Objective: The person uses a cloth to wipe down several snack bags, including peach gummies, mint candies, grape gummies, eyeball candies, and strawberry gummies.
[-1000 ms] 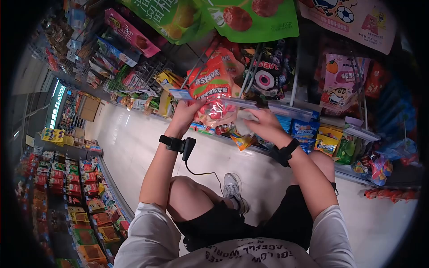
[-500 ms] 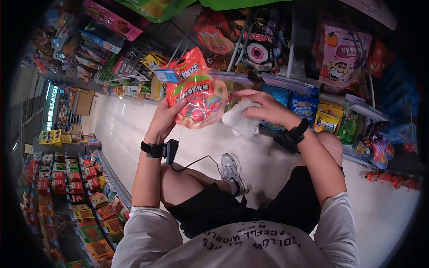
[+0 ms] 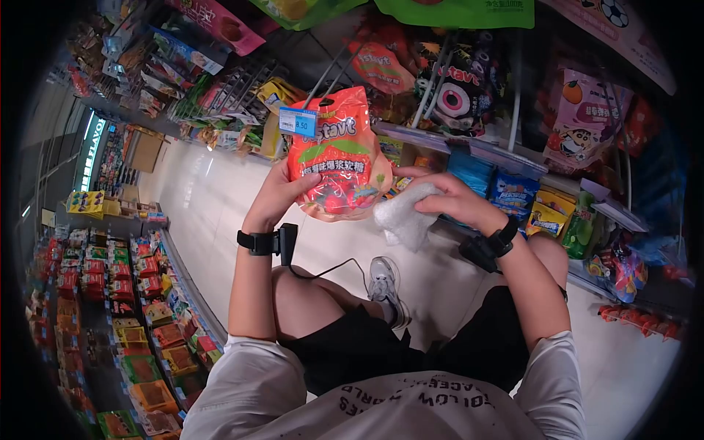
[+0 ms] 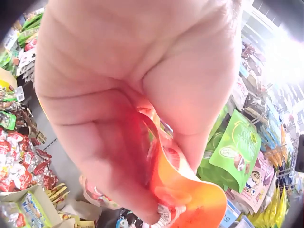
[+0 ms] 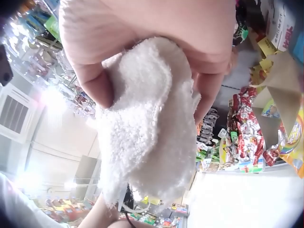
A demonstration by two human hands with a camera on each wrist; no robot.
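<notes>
My left hand grips an orange-red candy pouch by its left edge, holding it upright in front of the shelf; a blue price tag sits at its top left corner. In the left wrist view the palm fills the frame with the pouch's orange edge pinched under it. My right hand holds a white fluffy cloth against the pouch's lower right corner. The right wrist view shows the fingers curled round the cloth.
A rack of hanging snack bags stands straight ahead, with boxed sweets on the shelf below. Another stocked shelf runs along the left. Pale aisle floor lies between them. My bent knees and a grey shoe are below the hands.
The pouch came off the rack and down toward me in my left hand. My right hand brought the white cloth up to the pouch's lower right corner.
</notes>
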